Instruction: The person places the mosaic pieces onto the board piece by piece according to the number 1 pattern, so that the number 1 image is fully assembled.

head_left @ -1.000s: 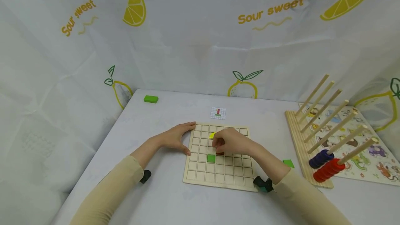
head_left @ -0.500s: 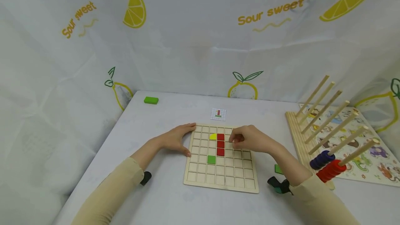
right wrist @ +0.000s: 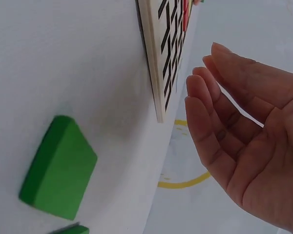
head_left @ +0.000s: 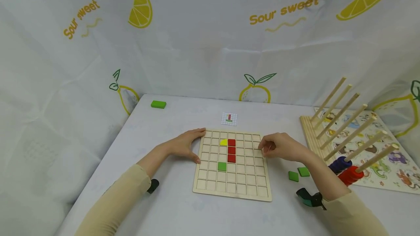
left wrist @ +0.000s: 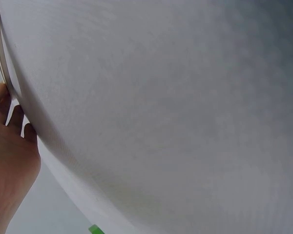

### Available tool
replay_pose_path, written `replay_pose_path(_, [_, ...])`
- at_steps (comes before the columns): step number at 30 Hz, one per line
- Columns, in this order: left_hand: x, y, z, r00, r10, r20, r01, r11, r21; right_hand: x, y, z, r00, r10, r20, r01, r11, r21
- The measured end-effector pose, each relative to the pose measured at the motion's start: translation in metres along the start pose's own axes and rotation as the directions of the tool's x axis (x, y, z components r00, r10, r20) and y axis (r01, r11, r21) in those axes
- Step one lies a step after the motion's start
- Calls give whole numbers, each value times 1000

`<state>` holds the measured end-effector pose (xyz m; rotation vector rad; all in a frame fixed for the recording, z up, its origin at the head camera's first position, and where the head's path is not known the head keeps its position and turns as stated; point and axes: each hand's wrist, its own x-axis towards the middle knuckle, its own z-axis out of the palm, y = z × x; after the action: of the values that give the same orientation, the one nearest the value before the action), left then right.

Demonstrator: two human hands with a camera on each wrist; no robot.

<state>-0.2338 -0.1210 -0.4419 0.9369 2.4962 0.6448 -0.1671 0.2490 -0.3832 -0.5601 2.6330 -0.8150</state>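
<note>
My left hand [head_left: 183,144] rests against the left edge of a wooden grid board [head_left: 246,170], its thumb and fingers spread along that side. In the left wrist view, the fingers of this left hand [left wrist: 12,161] touch the board's edge. A column of red square tiles [head_left: 231,150] lies on the board. A yellow piece [head_left: 224,142] with a slanted side sits left of the top one, and a green tile [head_left: 222,166] lies lower left. Beyond the board's right edge hovers my right hand [head_left: 282,146], loosely bent, with nothing seen between its fingers. Green square tiles [head_left: 293,176] lie below it.
A small pattern card [head_left: 229,118] lies behind the board. At the back left is a green block [head_left: 158,104]. On the right, a wooden peg stand [head_left: 310,130] carries purple rings and red rings [head_left: 349,176], beside a picture board [head_left: 390,148].
My right hand has moved right, off the grid board, uncovering the red column. Its arm also no longer hides the green tiles at the right. The left hand has stayed in place.
</note>
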Motion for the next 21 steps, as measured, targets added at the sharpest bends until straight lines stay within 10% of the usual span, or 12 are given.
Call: replay_pose_path(21, [1,-1,0,1000,-13,2,13,1000,-16,-34,25,-2,976,129,174,-124,992,-36])
